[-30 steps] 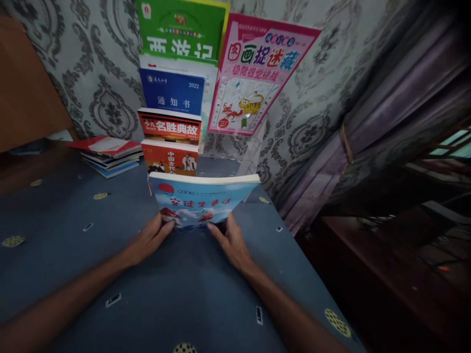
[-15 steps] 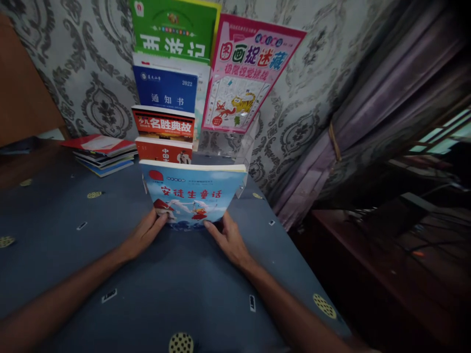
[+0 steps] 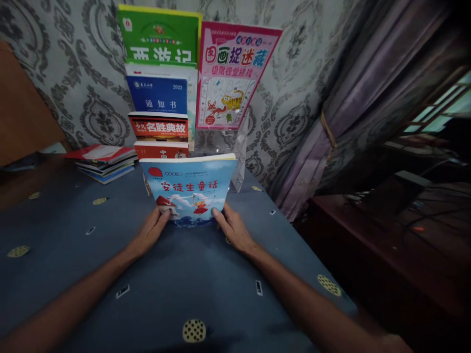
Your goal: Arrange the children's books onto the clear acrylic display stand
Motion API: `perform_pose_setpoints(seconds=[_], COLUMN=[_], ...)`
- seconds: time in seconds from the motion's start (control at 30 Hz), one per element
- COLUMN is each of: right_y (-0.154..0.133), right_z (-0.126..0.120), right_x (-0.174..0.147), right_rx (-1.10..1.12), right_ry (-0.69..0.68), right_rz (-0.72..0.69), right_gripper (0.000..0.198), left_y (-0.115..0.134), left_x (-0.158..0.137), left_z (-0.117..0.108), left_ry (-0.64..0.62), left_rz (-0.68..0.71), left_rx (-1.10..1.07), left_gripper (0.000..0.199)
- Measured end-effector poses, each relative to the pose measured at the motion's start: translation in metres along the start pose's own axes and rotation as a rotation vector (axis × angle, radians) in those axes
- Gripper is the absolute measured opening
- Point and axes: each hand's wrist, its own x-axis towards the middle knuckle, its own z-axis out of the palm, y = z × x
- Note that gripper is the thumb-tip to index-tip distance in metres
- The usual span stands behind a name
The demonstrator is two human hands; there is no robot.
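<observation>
A light-blue book (image 3: 189, 189) with red Chinese title characters stands upright between my hands, its cover facing me. My left hand (image 3: 156, 225) grips its lower left corner, thumb on the cover. At the lower right corner my right hand (image 3: 231, 225) holds it the same way; the other fingers go behind the book. Just beyond is a clear tiered stand (image 3: 241, 157), its lower front hidden by the blue book. Its left column carries a green book (image 3: 160, 37), a dark-blue booklet (image 3: 158, 95) and two red-toned books, stepped downward. A pink picture book (image 3: 235, 73) leans at its upper right.
A pile of several books (image 3: 105, 162) lies at the back left of the table (image 3: 176, 274), which has a dark-blue patterned cover. Patterned wallpaper and a tied purple curtain (image 3: 312, 147) are behind. A dark reddish cabinet (image 3: 349, 230) with cables is at the right.
The view has shifted slightly, moving the stand's books left and down in the picture. My right thumb sits a little nearer the blue book's right edge. Both hands keep hold of it.
</observation>
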Motion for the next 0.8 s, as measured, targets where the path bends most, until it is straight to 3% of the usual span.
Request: perform_pose_setpoints(seconds=[0.3, 0.63, 0.8], right_y=[-0.007, -0.022, -0.023], right_z=[-0.008, -0.014, -0.024], right_x=[0.003, 0.002, 0.004], right_rx=[0.081, 0.176, 0.16], right_ry=[0.01, 0.121, 0.111], right_rz=[-0.061, -0.096, -0.086], right_gripper=[0.054, 0.037, 0.032], left_y=[0.001, -0.015, -0.004], left_x=[-0.009, -0.009, 0.005], left_z=[0.004, 0.008, 0.008], left_ry=[0.129, 0.245, 0.221], left_rz=[0.039, -0.004, 0.057], left_rx=[-0.024, -0.144, -0.153], left_gripper=[0.047, 0.058, 0.05])
